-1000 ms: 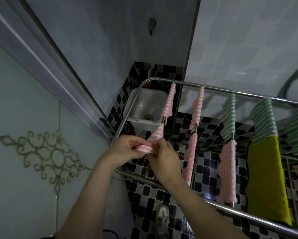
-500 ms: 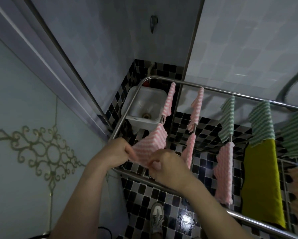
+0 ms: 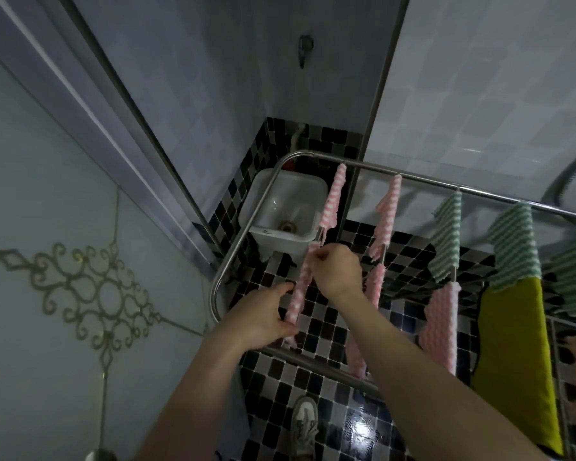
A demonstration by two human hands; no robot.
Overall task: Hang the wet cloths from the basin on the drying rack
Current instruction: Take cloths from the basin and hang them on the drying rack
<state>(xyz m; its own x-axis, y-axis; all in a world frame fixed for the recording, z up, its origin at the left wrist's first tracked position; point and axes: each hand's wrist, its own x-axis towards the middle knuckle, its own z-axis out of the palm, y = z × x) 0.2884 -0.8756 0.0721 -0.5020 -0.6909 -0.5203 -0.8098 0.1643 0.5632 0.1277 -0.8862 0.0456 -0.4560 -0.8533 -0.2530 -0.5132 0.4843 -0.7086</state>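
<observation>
Hands hold one pink striped cloth (image 3: 300, 287) at its two ends; the right hand (image 3: 338, 272) pinches the far end with curled fingers, and the left hand (image 3: 263, 319) grips the near end with its fingers bent round it; the cloth is pulled long and thin between them, and it runs along the first thin bar on the left side of the drying rack (image 3: 246, 239); I cannot tell if it sits fully on the bar.

Farther up the same bar hangs another pink cloth (image 3: 333, 201); the next bar to the right has two more pink cloths, one far (image 3: 388, 211) and one near (image 3: 375, 284); after that come a green striped cloth (image 3: 446, 241) with a wide pink cloth (image 3: 441, 327) below it; then a second green striped cloth (image 3: 513, 247) above a big yellow cloth (image 3: 513, 361).

Under the far left corner of the rack sits a white sink (image 3: 286, 207) with a drain in it; the floor (image 3: 280, 377) has black and white squares; a grey shoe (image 3: 303, 424) stands on it below the arms; a small tap (image 3: 305, 51) sticks out high on the wall.
</observation>
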